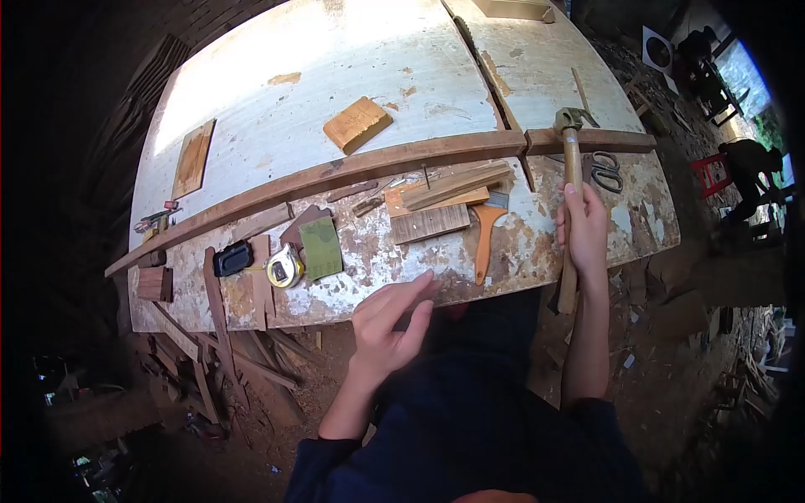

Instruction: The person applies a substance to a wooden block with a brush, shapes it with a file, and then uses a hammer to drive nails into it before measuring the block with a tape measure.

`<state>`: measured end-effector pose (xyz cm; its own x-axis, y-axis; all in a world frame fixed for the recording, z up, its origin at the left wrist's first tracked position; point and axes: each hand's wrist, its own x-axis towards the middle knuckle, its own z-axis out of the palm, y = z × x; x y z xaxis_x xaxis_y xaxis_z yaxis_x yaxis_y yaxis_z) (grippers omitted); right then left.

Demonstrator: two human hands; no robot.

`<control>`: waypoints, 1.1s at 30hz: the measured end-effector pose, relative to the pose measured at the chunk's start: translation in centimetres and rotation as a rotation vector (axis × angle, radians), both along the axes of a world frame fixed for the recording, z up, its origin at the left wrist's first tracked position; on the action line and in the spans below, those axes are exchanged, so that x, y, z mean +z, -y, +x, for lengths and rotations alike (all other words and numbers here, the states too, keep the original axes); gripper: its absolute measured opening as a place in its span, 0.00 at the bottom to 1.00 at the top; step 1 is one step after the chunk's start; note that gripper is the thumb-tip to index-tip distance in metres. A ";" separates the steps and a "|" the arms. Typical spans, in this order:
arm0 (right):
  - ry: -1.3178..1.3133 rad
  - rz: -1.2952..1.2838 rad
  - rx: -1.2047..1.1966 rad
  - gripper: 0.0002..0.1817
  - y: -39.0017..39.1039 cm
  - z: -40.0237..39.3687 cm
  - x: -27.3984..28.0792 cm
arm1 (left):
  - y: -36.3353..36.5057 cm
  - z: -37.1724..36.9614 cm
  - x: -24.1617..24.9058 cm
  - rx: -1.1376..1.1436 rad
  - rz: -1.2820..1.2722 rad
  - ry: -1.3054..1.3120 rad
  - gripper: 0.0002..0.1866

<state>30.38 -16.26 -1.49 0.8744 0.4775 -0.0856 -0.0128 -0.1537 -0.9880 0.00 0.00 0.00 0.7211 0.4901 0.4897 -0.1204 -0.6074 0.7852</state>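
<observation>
My right hand [585,226] is wrapped round the wooden handle of a claw hammer [571,155], its metal head pointing away from me over the table. My left hand [392,323] hangs empty at the table's front edge, fingers stretched and apart. Beyond it lies a small stack of wood: a grey-brown block [430,225] in front and a longer wood strip [457,186] on top. A nail [426,178] stands upright by that strip. Close to the stack, a paintbrush [484,243] with an orange handle lies between my two hands.
A long wooden bar [335,178] crosses the worn white table [277,117]. A saw blade [464,33] shows in a slot behind it. Scissors [605,172], a tape measure [284,267], a camouflage-patterned piece [321,247] and a wood block [358,125] lie about. A person [749,172] is at far right.
</observation>
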 end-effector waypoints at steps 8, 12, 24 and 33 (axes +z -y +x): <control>0.369 -0.449 -0.125 0.23 -2.8 3.7 -2.3 | -0.2 2.0 -1.1 -0.158 -0.565 0.077 0.18; 0.426 -0.520 -0.141 0.25 -4.1 3.5 -1.4 | -1.4 2.7 -1.0 -0.163 -0.476 0.053 0.19; 0.604 -0.677 -0.054 0.26 -4.2 2.0 2.6 | -2.7 4.7 -1.0 -0.214 -0.332 -0.046 0.23; 0.367 0.087 0.412 0.20 -5.0 -7.6 6.2 | -2.2 7.0 2.3 -0.403 -0.372 -0.149 0.34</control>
